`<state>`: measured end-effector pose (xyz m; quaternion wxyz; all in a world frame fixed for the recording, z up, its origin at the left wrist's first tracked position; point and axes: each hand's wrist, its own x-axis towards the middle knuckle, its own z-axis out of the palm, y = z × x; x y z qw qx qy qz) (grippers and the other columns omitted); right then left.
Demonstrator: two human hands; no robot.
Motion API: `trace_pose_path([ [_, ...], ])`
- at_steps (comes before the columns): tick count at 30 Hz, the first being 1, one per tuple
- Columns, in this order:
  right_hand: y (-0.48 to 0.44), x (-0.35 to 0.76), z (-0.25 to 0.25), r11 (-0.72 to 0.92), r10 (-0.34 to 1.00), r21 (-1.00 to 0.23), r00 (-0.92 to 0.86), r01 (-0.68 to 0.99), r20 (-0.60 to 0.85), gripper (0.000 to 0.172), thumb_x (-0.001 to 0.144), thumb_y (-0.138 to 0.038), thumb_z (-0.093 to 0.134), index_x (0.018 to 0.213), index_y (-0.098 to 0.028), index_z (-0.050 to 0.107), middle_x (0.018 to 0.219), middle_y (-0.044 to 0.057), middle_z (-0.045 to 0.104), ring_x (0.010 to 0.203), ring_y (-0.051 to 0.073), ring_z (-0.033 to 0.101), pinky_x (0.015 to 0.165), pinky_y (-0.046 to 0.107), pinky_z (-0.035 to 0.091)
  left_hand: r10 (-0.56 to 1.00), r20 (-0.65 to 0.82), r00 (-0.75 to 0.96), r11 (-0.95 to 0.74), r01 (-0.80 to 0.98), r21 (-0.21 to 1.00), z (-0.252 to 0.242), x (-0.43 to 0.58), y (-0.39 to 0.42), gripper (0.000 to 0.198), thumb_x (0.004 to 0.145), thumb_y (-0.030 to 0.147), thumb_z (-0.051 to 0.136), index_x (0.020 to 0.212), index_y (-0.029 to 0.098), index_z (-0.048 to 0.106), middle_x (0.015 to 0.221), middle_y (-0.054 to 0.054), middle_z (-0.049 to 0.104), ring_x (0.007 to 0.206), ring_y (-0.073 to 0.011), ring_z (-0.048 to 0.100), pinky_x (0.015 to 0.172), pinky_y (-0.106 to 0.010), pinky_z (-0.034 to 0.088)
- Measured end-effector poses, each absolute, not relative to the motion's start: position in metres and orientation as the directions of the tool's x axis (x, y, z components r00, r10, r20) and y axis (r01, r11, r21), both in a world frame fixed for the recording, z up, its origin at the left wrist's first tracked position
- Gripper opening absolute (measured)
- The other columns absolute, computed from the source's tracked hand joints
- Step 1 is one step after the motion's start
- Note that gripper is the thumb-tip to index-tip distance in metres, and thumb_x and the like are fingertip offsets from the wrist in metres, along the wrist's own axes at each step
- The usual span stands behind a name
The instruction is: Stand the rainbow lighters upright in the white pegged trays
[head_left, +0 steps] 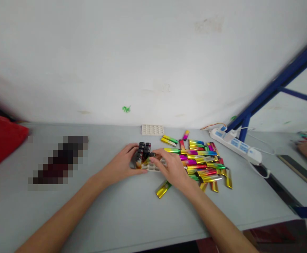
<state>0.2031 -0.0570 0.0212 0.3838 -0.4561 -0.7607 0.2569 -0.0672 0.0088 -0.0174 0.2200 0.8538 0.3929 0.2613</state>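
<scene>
Two trays are in view. The nearer tray (153, 168) lies between the person's two hands; the second tray (152, 129), patterned with a grid, sits near the wall (116, 52). At least seven black-topped pieces (140, 151) stand in two columns at the nearer tray's left end, and pale sockets show toward its right. The left hand (121, 162) curves around that left end, thumb along the near side; I cannot tell how firmly it grips. The right hand (173, 168) has thumb and fingers closed on one black-topped piece (152, 154) above the sockets.

More than twenty shiny loose pieces (203, 160) overlap to the right, too tangled for an exact count. One power strip (236, 144) lies beyond them, beside a blue frame (265, 93). The tabletop's (111, 218) near edge runs well apart from the tray, leaving a broad stretch between; the pile crowds the right hand's side.
</scene>
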Motion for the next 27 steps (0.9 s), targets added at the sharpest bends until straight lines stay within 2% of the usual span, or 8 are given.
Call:
trace_pose_path([
  [5, -0.052, 0.198, 0.016, 0.515, 0.857, -0.609, -0.378, 0.603, 0.350, 0.026, 0.122, -0.049, 0.070, 0.124, -0.027, 0.082, 0.107, 0.010, 0.089, 0.095, 0.026, 0.083, 0.089, 0.036, 0.058, 0.777, 0.275, 0.566, -0.603, 0.545, 0.583, -0.016, -0.066, 0.010, 0.075, 0.088, 0.067, 0.099, 0.149, 0.030, 0.076, 0.161, -0.014, 0.074, 0.152, -0.0410, 0.071, 0.135, -0.060, 0.057],
  [9, -0.048, 0.190, 0.018, 0.445, 0.893, -0.482, -0.336, 0.755, 0.299, 0.048, 0.120, -0.061, 0.072, 0.090, -0.024, 0.079, 0.082, 0.007, 0.082, 0.077, 0.023, 0.072, 0.088, 0.038, 0.049, 0.774, 0.281, 0.568, -0.608, 0.540, 0.582, -0.016, -0.066, 0.012, 0.076, 0.086, 0.067, 0.100, 0.148, 0.030, 0.076, 0.159, -0.015, 0.075, 0.150, -0.0416, 0.072, 0.135, -0.062, 0.058],
  [11, -0.046, 0.191, 0.018, 0.447, 0.894, -0.480, -0.355, 0.755, 0.274, 0.060, 0.119, -0.065, 0.071, 0.076, -0.024, 0.070, 0.075, 0.005, 0.076, 0.072, 0.021, 0.066, 0.088, 0.038, 0.046, 0.774, 0.285, 0.566, -0.611, 0.547, 0.573, -0.016, -0.065, 0.013, 0.076, 0.086, 0.068, 0.099, 0.146, 0.028, 0.076, 0.159, -0.015, 0.075, 0.151, -0.0429, 0.072, 0.135, -0.063, 0.058],
  [14, -0.041, 0.205, 0.018, 0.469, 0.883, -0.533, -0.373, 0.704, 0.285, 0.063, 0.123, -0.062, 0.064, 0.072, -0.024, 0.065, 0.070, 0.002, 0.071, 0.068, 0.019, 0.062, 0.084, 0.036, 0.043, 0.776, 0.286, 0.563, -0.611, 0.557, 0.563, -0.018, -0.066, 0.015, 0.076, 0.088, 0.070, 0.095, 0.145, 0.024, 0.076, 0.161, -0.015, 0.074, 0.152, -0.0465, 0.070, 0.137, -0.064, 0.057],
  [18, -0.029, 0.245, 0.023, 0.346, 0.920, -0.517, -0.176, 0.783, 0.350, 0.047, 0.125, -0.042, 0.062, 0.083, -0.024, 0.072, 0.084, 0.006, 0.078, 0.080, 0.023, 0.070, 0.086, 0.035, 0.048, 0.791, 0.264, 0.551, -0.589, 0.571, 0.572, -0.020, -0.067, 0.019, 0.082, 0.083, 0.074, 0.096, 0.146, 0.025, 0.077, 0.162, -0.018, 0.074, 0.151, -0.0495, 0.071, 0.137, -0.068, 0.056],
  [22, -0.022, 0.279, 0.028, -0.025, 0.928, -0.371, 0.159, 0.928, 0.337, 0.021, 0.118, -0.023, 0.066, 0.107, -0.020, 0.084, 0.113, 0.014, 0.087, 0.110, 0.030, 0.079, 0.098, 0.037, 0.052, 0.801, 0.240, 0.549, -0.572, 0.582, 0.578, -0.022, -0.068, 0.020, 0.080, 0.082, 0.073, 0.096, 0.146, 0.029, 0.078, 0.165, -0.019, 0.073, 0.153, -0.0494, 0.070, 0.138, -0.068, 0.055],
  [24, -0.020, 0.286, 0.029, -0.193, 0.916, -0.313, 0.285, 0.930, 0.282, 0.020, 0.117, -0.023, 0.066, 0.118, -0.019, 0.086, 0.123, 0.015, 0.088, 0.120, 0.032, 0.079, 0.102, 0.039, 0.053, 0.800, 0.246, 0.547, -0.574, 0.580, 0.578, -0.024, -0.068, 0.020, 0.079, 0.083, 0.072, 0.095, 0.148, 0.031, 0.078, 0.166, -0.018, 0.073, 0.154, -0.0489, 0.070, 0.139, -0.067, 0.055],
  [27, -0.017, 0.286, 0.029, -0.274, 0.931, -0.272, 0.325, 0.923, 0.168, 0.027, 0.120, -0.035, 0.067, 0.130, -0.019, 0.086, 0.129, 0.016, 0.089, 0.128, 0.034, 0.080, 0.106, 0.042, 0.053, 0.798, 0.272, 0.538, -0.583, 0.572, 0.577, -0.028, -0.069, 0.020, 0.078, 0.082, 0.071, 0.096, 0.148, 0.033, 0.078, 0.164, -0.016, 0.074, 0.152, -0.0486, 0.071, 0.136, -0.067, 0.058],
])
